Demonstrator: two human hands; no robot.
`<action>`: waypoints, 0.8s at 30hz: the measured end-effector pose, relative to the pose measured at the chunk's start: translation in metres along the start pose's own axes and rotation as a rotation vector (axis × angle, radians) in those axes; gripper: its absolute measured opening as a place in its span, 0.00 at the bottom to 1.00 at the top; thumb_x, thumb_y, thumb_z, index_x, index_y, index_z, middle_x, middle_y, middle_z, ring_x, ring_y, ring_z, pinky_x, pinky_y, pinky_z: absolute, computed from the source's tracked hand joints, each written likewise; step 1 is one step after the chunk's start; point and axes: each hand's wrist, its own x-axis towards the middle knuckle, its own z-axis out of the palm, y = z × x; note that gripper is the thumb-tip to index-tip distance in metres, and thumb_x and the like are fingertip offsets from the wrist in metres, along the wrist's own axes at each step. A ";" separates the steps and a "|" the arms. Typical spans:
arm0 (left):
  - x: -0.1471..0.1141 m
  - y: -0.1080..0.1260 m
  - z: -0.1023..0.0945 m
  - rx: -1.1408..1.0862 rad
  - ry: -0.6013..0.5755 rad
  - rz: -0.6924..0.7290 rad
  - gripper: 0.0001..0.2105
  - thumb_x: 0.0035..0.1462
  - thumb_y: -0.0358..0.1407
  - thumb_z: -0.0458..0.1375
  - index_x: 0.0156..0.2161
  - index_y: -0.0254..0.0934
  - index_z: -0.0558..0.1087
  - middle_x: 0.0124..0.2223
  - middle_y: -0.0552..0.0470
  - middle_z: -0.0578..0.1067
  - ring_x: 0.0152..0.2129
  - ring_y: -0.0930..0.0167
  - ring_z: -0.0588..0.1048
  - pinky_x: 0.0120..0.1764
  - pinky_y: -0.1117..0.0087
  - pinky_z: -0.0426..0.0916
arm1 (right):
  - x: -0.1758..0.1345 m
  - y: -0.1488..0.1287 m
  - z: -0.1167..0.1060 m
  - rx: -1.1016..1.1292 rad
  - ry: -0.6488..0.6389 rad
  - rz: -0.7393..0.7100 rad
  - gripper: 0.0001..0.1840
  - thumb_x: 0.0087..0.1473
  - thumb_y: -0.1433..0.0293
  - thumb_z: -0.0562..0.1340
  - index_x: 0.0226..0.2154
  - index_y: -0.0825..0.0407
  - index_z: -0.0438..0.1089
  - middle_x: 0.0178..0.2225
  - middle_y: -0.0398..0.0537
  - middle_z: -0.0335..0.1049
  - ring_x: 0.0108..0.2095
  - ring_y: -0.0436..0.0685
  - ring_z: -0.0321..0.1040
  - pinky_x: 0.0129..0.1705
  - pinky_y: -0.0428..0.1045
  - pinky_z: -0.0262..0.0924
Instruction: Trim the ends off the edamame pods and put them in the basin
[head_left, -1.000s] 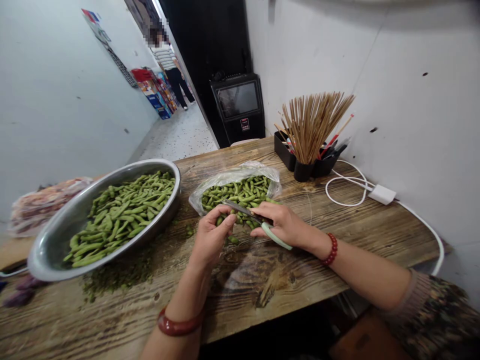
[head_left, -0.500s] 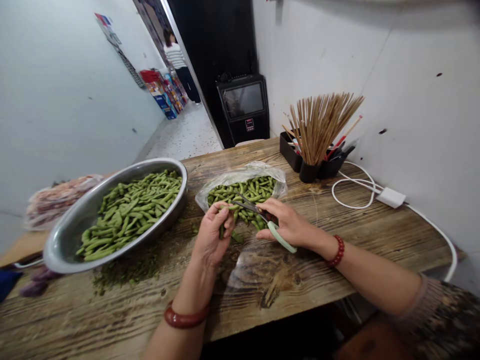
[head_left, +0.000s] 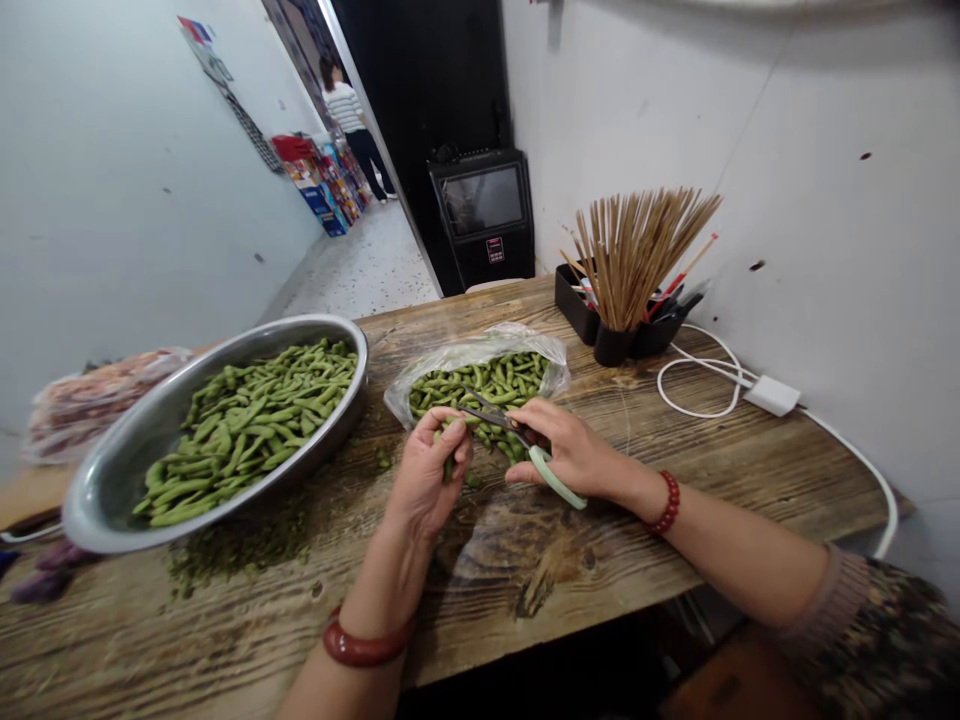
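Note:
My left hand (head_left: 429, 462) pinches a green edamame pod (head_left: 469, 421) between thumb and fingertips; more green shows under its curled fingers. My right hand (head_left: 574, 450) grips a pair of scissors (head_left: 553, 477) with pale green handles, its dark blades parted and pointing left at the pod. Just behind both hands lies a clear plastic bag (head_left: 555, 350), spread wide, full of edamame pods (head_left: 499, 375). To the left a large metal basin (head_left: 360, 385) is tilted in view and heaped with pods (head_left: 255, 425).
Green trimmings (head_left: 236, 550) litter the wooden table (head_left: 600, 575) below the basin. A black holder (head_left: 613, 345) with bamboo skewers (head_left: 637, 255) stands at the back right, beside a white cable and adapter (head_left: 772, 395). Bagged pinkish food (head_left: 97, 400) lies far left. A person (head_left: 349, 115) stands beyond the doorway.
The whole view has shifted slightly. The scissor blades are spread a little wider near the pod in my left hand. Both hands keep nearly the same place.

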 end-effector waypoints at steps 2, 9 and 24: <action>-0.001 -0.001 0.001 0.012 -0.006 -0.014 0.13 0.43 0.33 0.67 0.31 0.36 0.66 0.21 0.60 0.67 0.13 0.82 0.58 0.14 0.82 0.49 | 0.000 -0.001 -0.001 0.001 -0.003 0.006 0.31 0.46 0.57 0.68 0.49 0.54 0.64 0.37 0.49 0.64 0.35 0.55 0.63 0.38 0.51 0.63; -0.001 -0.001 0.002 0.014 -0.014 -0.002 0.12 0.42 0.32 0.68 0.30 0.34 0.68 0.26 0.56 0.71 0.14 0.83 0.59 0.15 0.82 0.49 | 0.001 -0.002 -0.003 0.015 0.013 -0.020 0.28 0.47 0.58 0.68 0.47 0.55 0.65 0.34 0.48 0.63 0.33 0.54 0.61 0.37 0.49 0.61; 0.007 0.022 -0.019 -0.099 -0.013 0.020 0.09 0.47 0.36 0.62 0.34 0.35 0.70 0.27 0.55 0.68 0.17 0.80 0.62 0.15 0.81 0.53 | 0.003 -0.005 -0.005 0.116 0.097 0.080 0.21 0.51 0.61 0.65 0.46 0.55 0.69 0.33 0.48 0.68 0.33 0.54 0.67 0.37 0.49 0.63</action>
